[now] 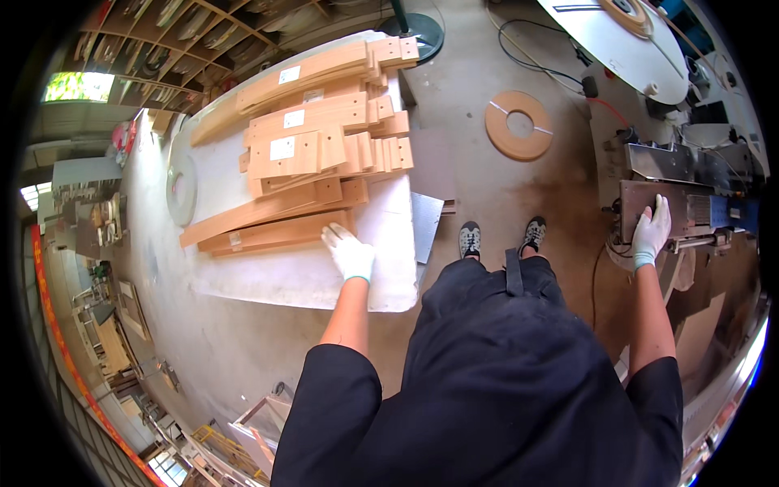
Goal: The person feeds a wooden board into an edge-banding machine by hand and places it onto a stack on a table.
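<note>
My left hand, in a white glove, lies at the right end of the nearest long wooden board, its fingers stretched out and touching the board's end or just above it. That board rests on a white padded table. Behind it, several light-brown wooden boards lie in stacks, some with white labels and small drilled holes. Far to the right, my right hand, also gloved, lies with fingers extended on the flat dark metal plate of a machine. Neither hand grips anything.
A brown roll of edge banding lies on the floor between table and machine. A white round tabletop carries another roll. Cables run across the floor there. A grey sheet sticks out beside the table.
</note>
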Demonstrator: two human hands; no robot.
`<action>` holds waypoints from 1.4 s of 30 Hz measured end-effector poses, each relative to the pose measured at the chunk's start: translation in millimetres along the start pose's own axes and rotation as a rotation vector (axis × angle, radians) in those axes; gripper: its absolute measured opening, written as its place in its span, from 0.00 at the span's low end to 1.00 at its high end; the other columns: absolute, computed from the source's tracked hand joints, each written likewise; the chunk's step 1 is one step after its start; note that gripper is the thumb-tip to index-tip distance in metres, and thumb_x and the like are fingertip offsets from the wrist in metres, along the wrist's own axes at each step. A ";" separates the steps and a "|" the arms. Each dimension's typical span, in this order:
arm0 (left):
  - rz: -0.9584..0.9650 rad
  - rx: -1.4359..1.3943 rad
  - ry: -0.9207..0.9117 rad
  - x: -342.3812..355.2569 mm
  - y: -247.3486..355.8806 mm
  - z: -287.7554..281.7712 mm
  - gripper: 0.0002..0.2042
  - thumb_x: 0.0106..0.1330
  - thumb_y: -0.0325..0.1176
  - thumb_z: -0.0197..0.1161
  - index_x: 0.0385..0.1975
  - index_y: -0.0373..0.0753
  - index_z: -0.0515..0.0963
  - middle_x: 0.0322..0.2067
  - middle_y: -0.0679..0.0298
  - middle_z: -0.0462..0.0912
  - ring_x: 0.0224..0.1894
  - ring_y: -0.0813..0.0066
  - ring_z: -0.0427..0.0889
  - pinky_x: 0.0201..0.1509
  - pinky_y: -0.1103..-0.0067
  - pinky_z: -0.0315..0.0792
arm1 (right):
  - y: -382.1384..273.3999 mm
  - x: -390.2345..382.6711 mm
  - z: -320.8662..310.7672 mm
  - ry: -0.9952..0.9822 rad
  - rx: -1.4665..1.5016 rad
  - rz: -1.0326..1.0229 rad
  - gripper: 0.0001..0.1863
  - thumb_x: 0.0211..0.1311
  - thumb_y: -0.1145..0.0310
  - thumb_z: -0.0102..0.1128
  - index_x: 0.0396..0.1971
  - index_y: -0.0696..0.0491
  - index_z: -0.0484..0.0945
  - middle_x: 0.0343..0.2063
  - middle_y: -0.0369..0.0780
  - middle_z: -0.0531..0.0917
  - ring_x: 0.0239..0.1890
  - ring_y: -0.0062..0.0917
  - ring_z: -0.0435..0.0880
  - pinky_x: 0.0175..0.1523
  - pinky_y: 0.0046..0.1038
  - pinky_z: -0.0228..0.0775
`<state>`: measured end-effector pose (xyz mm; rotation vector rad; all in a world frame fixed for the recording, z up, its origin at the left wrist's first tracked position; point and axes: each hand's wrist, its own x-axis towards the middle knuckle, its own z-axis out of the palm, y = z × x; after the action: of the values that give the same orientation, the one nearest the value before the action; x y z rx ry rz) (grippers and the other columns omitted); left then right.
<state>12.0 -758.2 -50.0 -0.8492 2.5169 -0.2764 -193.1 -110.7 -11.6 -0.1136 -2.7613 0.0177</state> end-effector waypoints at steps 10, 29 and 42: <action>0.571 -0.172 0.239 -5.9 -31.5 -6.0 0.40 0.57 0.37 0.68 0.72 0.43 0.61 0.68 0.53 0.67 0.70 0.52 0.65 0.73 0.58 0.59 | -0.8 -2.8 -0.5 0.043 0.029 0.033 0.25 0.70 0.63 0.54 0.66 0.52 0.73 0.66 0.46 0.73 0.69 0.40 0.69 0.74 0.39 0.57; 1.219 -0.684 0.288 -77.7 138.0 -149.3 0.31 0.47 0.39 0.76 0.51 0.36 0.74 0.46 0.53 0.81 0.49 0.51 0.81 0.56 0.61 0.73 | -200.7 -73.9 -149.4 -0.842 1.067 0.209 0.37 0.67 0.64 0.63 0.74 0.54 0.59 0.63 0.50 0.76 0.66 0.35 0.75 0.70 0.31 0.64; 1.150 -0.500 0.114 -34.5 112.5 -100.7 0.35 0.45 0.38 0.78 0.55 0.32 0.73 0.44 0.48 0.80 0.47 0.46 0.79 0.55 0.60 0.74 | -69.7 -23.2 -91.3 0.018 1.414 0.811 0.25 0.65 0.82 0.48 0.63 0.61 0.73 0.57 0.38 0.79 0.56 0.17 0.76 0.63 0.20 0.65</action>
<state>-71.6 -644.3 13.3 0.5653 2.7526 0.7061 -143.3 -182.4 66.6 -0.7553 -1.8661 1.9751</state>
